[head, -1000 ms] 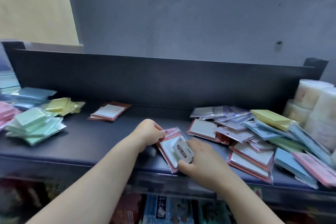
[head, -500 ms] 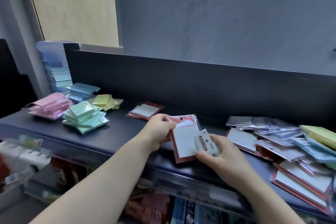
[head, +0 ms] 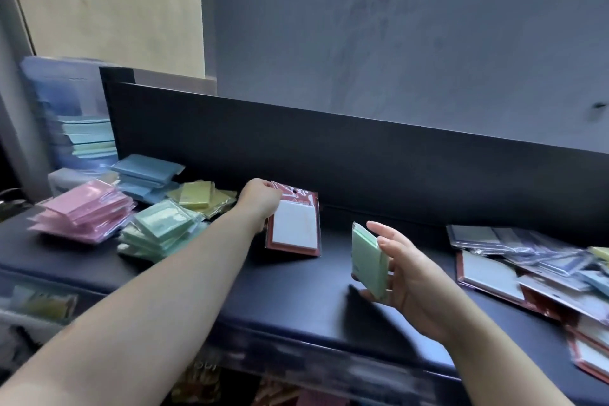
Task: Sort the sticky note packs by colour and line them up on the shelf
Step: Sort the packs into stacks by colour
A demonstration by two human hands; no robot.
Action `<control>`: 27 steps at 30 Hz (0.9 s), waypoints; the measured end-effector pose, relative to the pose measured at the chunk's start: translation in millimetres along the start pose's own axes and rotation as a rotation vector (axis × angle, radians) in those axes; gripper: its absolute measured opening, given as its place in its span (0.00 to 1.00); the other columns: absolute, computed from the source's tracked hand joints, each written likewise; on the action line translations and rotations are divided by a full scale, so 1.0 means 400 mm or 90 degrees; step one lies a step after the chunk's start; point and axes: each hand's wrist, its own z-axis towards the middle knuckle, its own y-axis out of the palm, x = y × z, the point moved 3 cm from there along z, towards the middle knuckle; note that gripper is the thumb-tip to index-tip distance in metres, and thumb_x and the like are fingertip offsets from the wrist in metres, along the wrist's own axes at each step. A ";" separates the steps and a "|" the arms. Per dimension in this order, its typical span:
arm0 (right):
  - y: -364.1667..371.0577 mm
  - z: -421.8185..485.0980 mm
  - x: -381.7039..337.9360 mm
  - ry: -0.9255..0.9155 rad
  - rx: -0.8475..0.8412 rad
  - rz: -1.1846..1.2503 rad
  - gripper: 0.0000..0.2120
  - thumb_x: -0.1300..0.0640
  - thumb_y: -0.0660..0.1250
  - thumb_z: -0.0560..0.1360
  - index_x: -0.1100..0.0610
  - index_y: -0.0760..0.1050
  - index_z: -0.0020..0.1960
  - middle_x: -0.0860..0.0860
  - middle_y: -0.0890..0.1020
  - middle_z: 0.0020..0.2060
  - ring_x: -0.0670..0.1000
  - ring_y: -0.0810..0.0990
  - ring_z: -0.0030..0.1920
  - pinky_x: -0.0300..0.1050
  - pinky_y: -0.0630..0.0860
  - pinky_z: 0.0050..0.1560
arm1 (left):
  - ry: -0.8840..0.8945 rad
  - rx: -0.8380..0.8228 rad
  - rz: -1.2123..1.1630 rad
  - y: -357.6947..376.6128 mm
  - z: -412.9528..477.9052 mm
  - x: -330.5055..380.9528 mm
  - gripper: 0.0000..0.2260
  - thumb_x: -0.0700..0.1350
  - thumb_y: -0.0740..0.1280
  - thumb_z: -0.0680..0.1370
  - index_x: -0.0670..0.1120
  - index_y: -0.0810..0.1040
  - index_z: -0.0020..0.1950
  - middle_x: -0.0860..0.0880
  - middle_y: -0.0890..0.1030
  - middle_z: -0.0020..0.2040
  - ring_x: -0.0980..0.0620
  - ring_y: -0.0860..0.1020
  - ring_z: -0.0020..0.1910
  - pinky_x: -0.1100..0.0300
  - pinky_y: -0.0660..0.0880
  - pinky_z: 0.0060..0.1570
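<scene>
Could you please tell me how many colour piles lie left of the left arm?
4: pink pile front left, green pile right of it, blue pile behind them, yellow pile right of blue. Others may be hidden.

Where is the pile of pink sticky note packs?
In the head view, the pink pile lies at the left end of the shelf, beside the green pile and in front of the blue pile.
</scene>
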 end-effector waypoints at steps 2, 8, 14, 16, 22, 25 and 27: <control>0.029 0.020 0.003 -0.007 0.020 -0.016 0.16 0.50 0.69 0.71 0.46 0.77 0.59 0.55 0.78 0.48 0.57 0.79 0.47 0.50 0.80 0.45 | -0.004 -0.004 0.008 -0.002 0.031 -0.002 0.06 0.42 0.59 0.65 0.46 0.76 0.36 0.43 0.79 0.36 0.46 0.77 0.34 0.51 0.75 0.34; 0.106 0.067 0.009 0.002 0.110 -0.016 0.14 0.48 0.64 0.74 0.52 0.80 0.55 0.53 0.81 0.42 0.58 0.76 0.47 0.53 0.77 0.51 | 0.030 0.008 0.101 -0.016 -0.003 0.085 0.19 0.38 0.59 0.76 0.42 0.68 0.68 0.42 0.74 0.61 0.44 0.75 0.54 0.57 0.72 0.50; 0.191 0.129 0.001 0.031 0.130 0.017 0.24 0.42 0.65 0.69 0.59 0.78 0.55 0.59 0.78 0.43 0.58 0.77 0.44 0.51 0.78 0.44 | 0.217 -0.148 0.168 -0.036 -0.118 0.138 0.15 0.45 0.61 0.79 0.44 0.74 0.66 0.46 0.78 0.61 0.49 0.76 0.58 0.59 0.71 0.57; 0.225 0.152 0.000 0.041 0.124 0.013 0.20 0.42 0.61 0.75 0.57 0.79 0.52 0.57 0.80 0.40 0.56 0.79 0.42 0.50 0.78 0.43 | 0.263 -0.252 0.145 -0.055 -0.179 0.149 0.12 0.49 0.63 0.79 0.45 0.79 0.57 0.47 0.82 0.54 0.51 0.79 0.52 0.55 0.75 0.57; 0.351 0.220 0.000 0.035 0.058 0.018 0.25 0.37 0.57 0.74 0.56 0.81 0.50 0.56 0.82 0.37 0.56 0.81 0.41 0.46 0.78 0.36 | 0.351 -0.210 0.255 -0.201 -0.230 0.115 0.10 0.45 0.70 0.74 0.48 0.79 0.54 0.53 0.81 0.47 0.54 0.79 0.46 0.60 0.76 0.48; 0.422 0.254 0.004 -0.001 0.006 0.013 0.20 0.46 0.63 0.73 0.59 0.78 0.56 0.55 0.84 0.42 0.51 0.83 0.41 0.40 0.79 0.34 | 0.363 -0.062 0.265 -0.298 -0.222 0.097 0.09 0.45 0.68 0.74 0.49 0.79 0.54 0.54 0.81 0.47 0.54 0.78 0.46 0.60 0.74 0.48; 0.461 0.271 0.004 -0.026 0.007 -0.017 0.11 0.60 0.65 0.76 0.60 0.76 0.57 0.54 0.83 0.44 0.49 0.83 0.40 0.38 0.78 0.33 | 0.349 0.010 0.288 -0.355 -0.214 0.082 0.09 0.48 0.67 0.75 0.51 0.78 0.55 0.55 0.80 0.47 0.54 0.77 0.48 0.61 0.72 0.47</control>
